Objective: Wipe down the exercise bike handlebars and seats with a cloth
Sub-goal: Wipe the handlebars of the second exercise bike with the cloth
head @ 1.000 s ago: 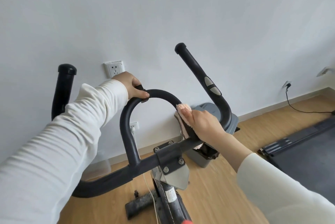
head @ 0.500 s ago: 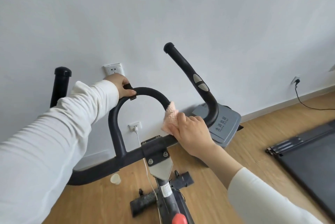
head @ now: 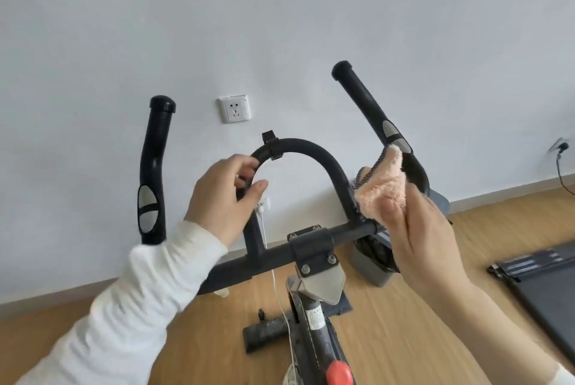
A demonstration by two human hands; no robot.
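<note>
Cloth in right hand beside handlebar loop, which left hand grips.

On my feed the black padded handlebar reads as one matte black from loop to horns, broken only by silver-grey oval inserts, each split by a thin black line. The fluffy peach-pink cloth carries dark-and-white striped edging along its upper border. I see the ribbed long sleeve as white, the square wall socket as white on a pale grey-blue painted wall, the plank floor as light honey wood grain, the round plastic knob as bright red, and the metal clamp plate as dull grey.
</note>
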